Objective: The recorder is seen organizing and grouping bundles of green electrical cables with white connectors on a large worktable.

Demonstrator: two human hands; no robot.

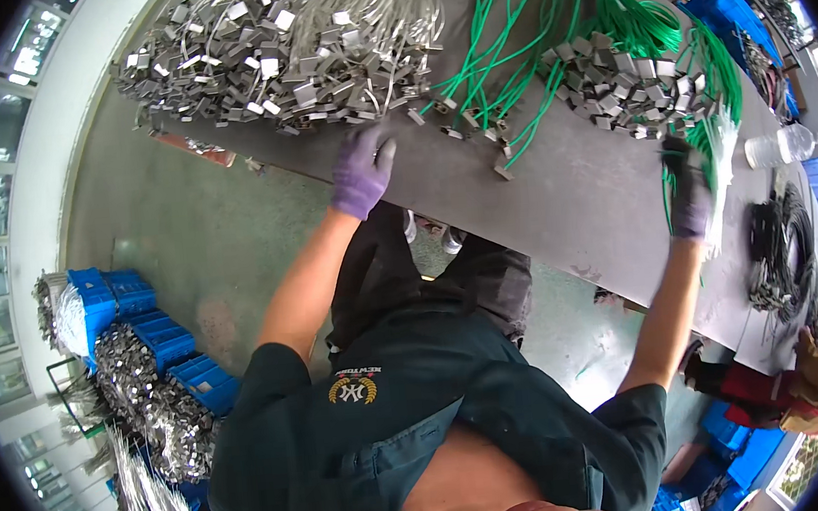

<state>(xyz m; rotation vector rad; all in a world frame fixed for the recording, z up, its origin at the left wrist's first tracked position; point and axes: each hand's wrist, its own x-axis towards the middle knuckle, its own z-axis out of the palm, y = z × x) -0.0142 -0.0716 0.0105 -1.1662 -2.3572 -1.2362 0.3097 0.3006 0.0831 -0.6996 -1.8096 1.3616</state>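
While the head view looks down, the left hand (361,172), in a purple glove, rests its loosely spread fingers on the grey worktop (569,193) just below the clear-cable pile (284,52); the right hand (688,194) grips green cables (705,84) beside metal clips (622,81).

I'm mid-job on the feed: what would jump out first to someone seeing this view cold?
The bright green cables fanned over the grey table, ending in metal clips. Left of them lies a big heap of clear-sleeved clip cables. The gloved left hand rests at the table's edge; the right hand touches green cables.
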